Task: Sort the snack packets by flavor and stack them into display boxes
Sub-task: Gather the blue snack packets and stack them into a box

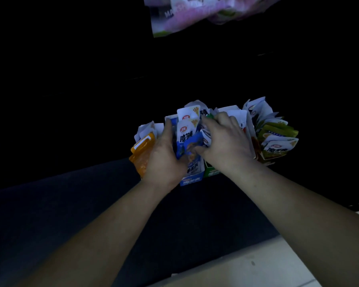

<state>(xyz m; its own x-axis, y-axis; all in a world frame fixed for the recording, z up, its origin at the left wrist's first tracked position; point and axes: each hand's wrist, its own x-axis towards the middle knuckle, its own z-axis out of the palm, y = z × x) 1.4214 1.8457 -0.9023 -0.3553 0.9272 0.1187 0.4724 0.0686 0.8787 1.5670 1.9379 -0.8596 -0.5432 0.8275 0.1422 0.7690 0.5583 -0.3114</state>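
Snack packets: the blue packets (188, 131) stand upright in the blue display box (192, 180), mid-row, between our hands.
Left hand (164, 152): fingers wrap the stack's left side, holding it.
Right hand (226, 141): fingers bend over the packet tops and the thumb presses the front one, so we judge it grips them too.
Progress: orange packets (142, 154) on the left and green packets (278, 137) on the right look grouped. We reckon straightening remains.
Materials: flat, glossy, crinkly pouches with white tops, and thin printed card boxes, open-topped.
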